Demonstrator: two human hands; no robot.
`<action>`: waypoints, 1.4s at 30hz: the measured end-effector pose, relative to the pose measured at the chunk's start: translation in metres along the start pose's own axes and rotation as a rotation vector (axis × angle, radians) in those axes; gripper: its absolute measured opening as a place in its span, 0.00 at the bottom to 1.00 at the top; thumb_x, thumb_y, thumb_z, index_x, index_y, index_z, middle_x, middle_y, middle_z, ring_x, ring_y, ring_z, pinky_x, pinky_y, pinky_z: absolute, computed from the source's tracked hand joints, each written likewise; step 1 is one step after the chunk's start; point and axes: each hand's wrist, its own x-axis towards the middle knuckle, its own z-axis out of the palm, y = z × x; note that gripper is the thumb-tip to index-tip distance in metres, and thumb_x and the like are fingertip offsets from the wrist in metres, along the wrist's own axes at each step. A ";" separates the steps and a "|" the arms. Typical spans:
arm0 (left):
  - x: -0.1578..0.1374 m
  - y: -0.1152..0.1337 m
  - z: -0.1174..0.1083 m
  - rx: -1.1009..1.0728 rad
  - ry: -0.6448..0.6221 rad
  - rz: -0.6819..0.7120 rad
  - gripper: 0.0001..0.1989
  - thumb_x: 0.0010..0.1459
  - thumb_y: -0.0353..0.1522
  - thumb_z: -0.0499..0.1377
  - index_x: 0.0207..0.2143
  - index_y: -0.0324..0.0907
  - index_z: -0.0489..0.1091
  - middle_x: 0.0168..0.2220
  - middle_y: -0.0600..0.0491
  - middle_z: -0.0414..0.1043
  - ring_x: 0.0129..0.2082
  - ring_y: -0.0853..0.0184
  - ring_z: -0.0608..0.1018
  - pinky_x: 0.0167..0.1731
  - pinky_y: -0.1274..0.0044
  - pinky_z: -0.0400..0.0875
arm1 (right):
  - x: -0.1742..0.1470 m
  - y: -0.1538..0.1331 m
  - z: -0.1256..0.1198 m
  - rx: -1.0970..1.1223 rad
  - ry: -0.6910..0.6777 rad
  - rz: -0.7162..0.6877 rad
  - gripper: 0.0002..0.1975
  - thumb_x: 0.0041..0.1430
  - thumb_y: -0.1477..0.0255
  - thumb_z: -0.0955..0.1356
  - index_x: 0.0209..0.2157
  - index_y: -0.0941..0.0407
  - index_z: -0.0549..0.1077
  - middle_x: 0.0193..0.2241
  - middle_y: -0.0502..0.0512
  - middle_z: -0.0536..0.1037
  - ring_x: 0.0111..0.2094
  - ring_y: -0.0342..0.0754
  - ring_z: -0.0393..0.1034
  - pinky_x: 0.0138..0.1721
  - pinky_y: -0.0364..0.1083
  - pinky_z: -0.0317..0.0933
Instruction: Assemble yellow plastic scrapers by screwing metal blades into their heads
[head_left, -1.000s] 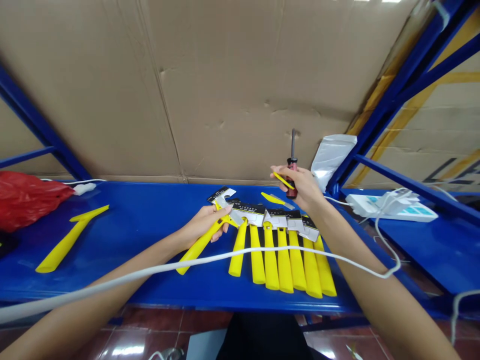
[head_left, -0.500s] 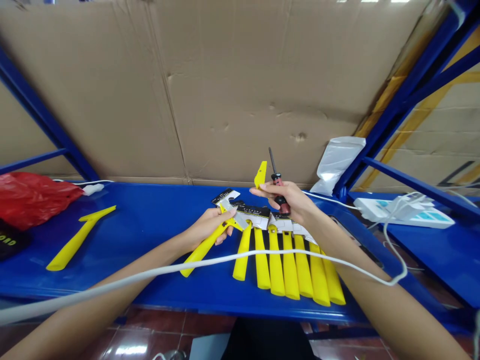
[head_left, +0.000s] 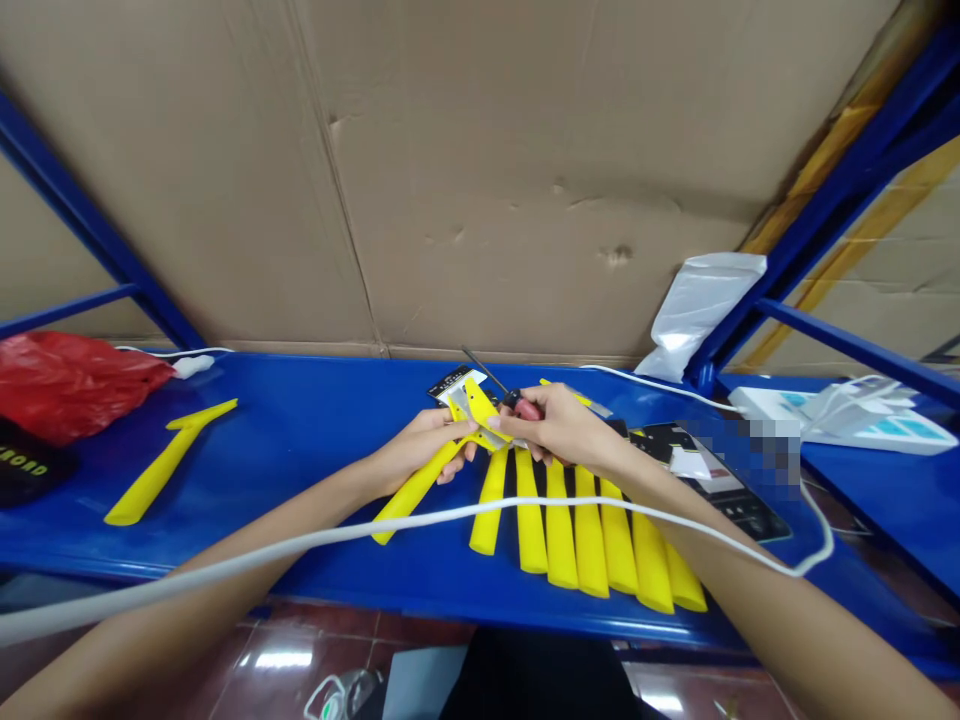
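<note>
My left hand [head_left: 420,450] is closed around a yellow handle [head_left: 409,500] whose forked head carries a flat metal blade [head_left: 457,398]. With thumb and fingers, my right hand [head_left: 566,428] pinches a small yellow cover piece [head_left: 481,405] with holes, which lies over the blade at that head. The same hand keeps a screwdriver [head_left: 527,409] with a red and black grip in its palm, its shaft pointing up and left. Several more yellow handles [head_left: 561,530] lie in a row beside the hands, their upper ends partly hidden by my right hand and arm.
A single yellow handle [head_left: 154,470] lies at the left near a red plastic bag [head_left: 75,385]. A white cable [head_left: 300,545] crosses in front of both forearms. On the right are a dark phone-like slab [head_left: 750,515] and a white power strip [head_left: 885,425]. Cardboard [head_left: 487,200] stands behind the blue table [head_left: 300,400].
My right hand has moved left and down, bringing the yellow cover piece onto the blade. The screwdriver now tilts left. The view has shifted slightly.
</note>
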 end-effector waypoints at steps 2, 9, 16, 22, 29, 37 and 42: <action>-0.001 -0.001 0.000 -0.009 -0.038 -0.006 0.21 0.61 0.45 0.76 0.39 0.39 0.74 0.29 0.54 0.76 0.18 0.74 0.71 0.16 0.80 0.64 | 0.001 0.003 0.004 -0.007 -0.015 0.005 0.30 0.56 0.54 0.83 0.25 0.50 0.61 0.15 0.45 0.71 0.15 0.40 0.65 0.15 0.40 0.56; -0.004 -0.002 0.001 -0.055 -0.186 -0.001 0.21 0.61 0.39 0.78 0.46 0.39 0.74 0.36 0.53 0.76 0.25 0.73 0.73 0.21 0.80 0.69 | 0.005 0.009 0.007 0.038 -0.026 0.031 0.30 0.49 0.59 0.86 0.26 0.51 0.63 0.21 0.45 0.73 0.17 0.39 0.66 0.15 0.39 0.60; -0.002 -0.001 0.003 -0.043 -0.171 0.026 0.23 0.66 0.48 0.74 0.43 0.36 0.76 0.38 0.48 0.78 0.28 0.72 0.74 0.22 0.79 0.71 | 0.001 0.006 0.003 0.038 -0.030 0.022 0.33 0.59 0.55 0.82 0.23 0.50 0.57 0.14 0.45 0.72 0.14 0.38 0.63 0.13 0.37 0.54; 0.000 -0.006 -0.001 -0.021 -0.190 0.029 0.23 0.68 0.49 0.72 0.41 0.35 0.78 0.35 0.49 0.77 0.26 0.72 0.74 0.23 0.79 0.70 | 0.000 0.002 0.002 0.049 -0.023 0.050 0.36 0.52 0.54 0.85 0.22 0.50 0.56 0.14 0.45 0.72 0.14 0.37 0.62 0.13 0.36 0.53; -0.003 -0.001 0.001 0.053 -0.186 0.021 0.25 0.69 0.50 0.71 0.39 0.35 0.78 0.29 0.53 0.74 0.22 0.73 0.73 0.23 0.79 0.69 | 0.000 -0.002 0.003 0.051 0.023 0.067 0.24 0.47 0.58 0.87 0.28 0.54 0.74 0.16 0.45 0.73 0.16 0.38 0.64 0.13 0.37 0.55; -0.006 0.003 0.004 0.025 -0.113 0.086 0.22 0.66 0.47 0.73 0.44 0.36 0.77 0.35 0.49 0.80 0.25 0.72 0.75 0.21 0.79 0.71 | 0.002 0.006 0.000 0.045 0.028 0.003 0.25 0.54 0.51 0.84 0.34 0.54 0.76 0.17 0.45 0.74 0.17 0.40 0.65 0.14 0.38 0.57; -0.006 0.003 0.006 0.010 -0.095 0.110 0.23 0.64 0.46 0.76 0.42 0.36 0.76 0.35 0.49 0.80 0.25 0.72 0.75 0.20 0.80 0.70 | 0.001 0.010 -0.004 0.059 -0.035 -0.025 0.24 0.57 0.52 0.84 0.36 0.53 0.74 0.19 0.43 0.74 0.16 0.39 0.63 0.13 0.38 0.56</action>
